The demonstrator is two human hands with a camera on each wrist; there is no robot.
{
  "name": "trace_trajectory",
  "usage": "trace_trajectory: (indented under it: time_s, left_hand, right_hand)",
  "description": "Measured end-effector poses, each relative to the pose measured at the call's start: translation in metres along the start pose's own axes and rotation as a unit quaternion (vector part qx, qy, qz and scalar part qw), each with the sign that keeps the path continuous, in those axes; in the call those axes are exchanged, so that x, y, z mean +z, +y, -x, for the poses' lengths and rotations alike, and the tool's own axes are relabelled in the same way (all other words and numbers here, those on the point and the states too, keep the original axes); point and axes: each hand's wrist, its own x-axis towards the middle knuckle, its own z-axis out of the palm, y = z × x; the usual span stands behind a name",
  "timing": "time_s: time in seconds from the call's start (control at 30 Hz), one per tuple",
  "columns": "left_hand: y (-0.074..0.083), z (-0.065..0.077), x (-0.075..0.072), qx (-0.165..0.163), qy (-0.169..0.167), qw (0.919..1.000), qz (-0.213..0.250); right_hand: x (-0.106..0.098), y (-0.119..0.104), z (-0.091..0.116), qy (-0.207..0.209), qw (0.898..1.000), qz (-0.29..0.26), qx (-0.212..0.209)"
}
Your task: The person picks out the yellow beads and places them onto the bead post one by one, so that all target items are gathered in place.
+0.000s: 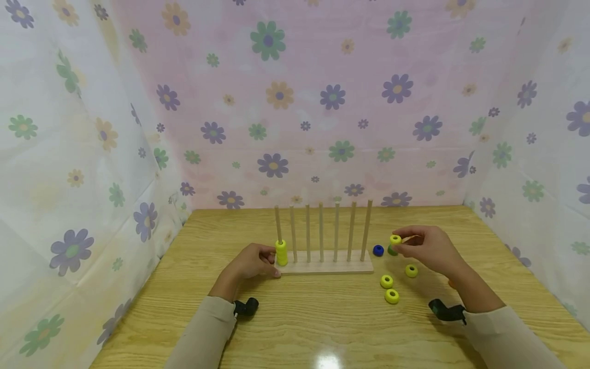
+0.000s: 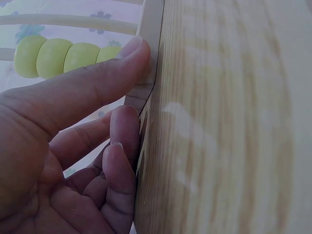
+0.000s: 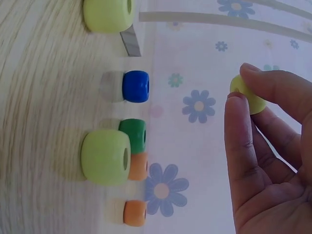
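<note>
A wooden rack [image 1: 327,265] with a row of upright pegs stands in the middle of the table. Several yellow beads [image 1: 281,253] are stacked on its leftmost peg. My left hand [image 1: 251,262] holds the left end of the base, thumb on the front corner; the left wrist view shows its other fingers curled beside the base's end. To the right of the rack, my right hand [image 1: 428,247] pinches a yellow bead [image 3: 257,103] between thumb and fingertips, raised above the table. The bead's hole faces up in the head view.
Right of the rack lie a blue bead [image 1: 378,250], a green bead [image 1: 392,250] partly hidden under the right hand, and three loose yellow beads [image 1: 386,281]. Orange beads [image 3: 135,213] sit farther right. Floral cloth [image 1: 309,102] walls the table's back and sides.
</note>
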Motion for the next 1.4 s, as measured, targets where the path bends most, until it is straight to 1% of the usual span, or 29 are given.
trace_trajectory:
  time_s: [0.13,0.33,0.6,0.7,0.87,0.97,1.13,1.23,1.4]
  left_hand:
    - [-0.001,-0.001,-0.001,-0.002,0.000,1.0000,-0.002]
    - [-0.001,0.000,0.000,-0.001,0.001,1.0000,-0.005]
    - [0.001,0.001,0.000,0.000,0.003,1.0000,-0.009]
    - [0.002,0.001,0.000,-0.002,0.004,1.0000,-0.007]
    - [0.001,0.001,0.001,-0.001,0.002,1.0000,-0.009]
    - [0.001,0.002,0.001,-0.002,0.005,1.0000,-0.009]
    - [0.001,0.001,0.001,0.000,0.006,0.9999,-0.009]
    - [-0.001,0.001,0.002,0.003,0.004,0.9999,-0.009]
    - [-0.001,0.001,0.003,-0.001,0.008,0.9999,-0.008]
  right_hand:
    - [0.000,-0.007,0.001,0.013,1.000,0.005,-0.017]
    - [0.002,-0.013,0.001,0.022,1.000,0.006,-0.021]
    - [0.001,-0.022,0.004,0.044,0.998,0.002,-0.045]
    - [0.002,-0.028,0.006,0.054,0.997,0.005,-0.053]
    - [0.001,-0.035,0.008,0.081,0.993,0.018,-0.079]
    - [-0.001,-0.040,0.008,0.091,0.992,0.015,-0.089]
    - [-0.007,-0.050,0.007,0.096,0.991,0.011,-0.089]
    - [-0.009,-0.057,0.005,0.101,0.990,0.011,-0.097]
    - [-0.015,-0.070,0.002,0.103,0.989,0.011,-0.104]
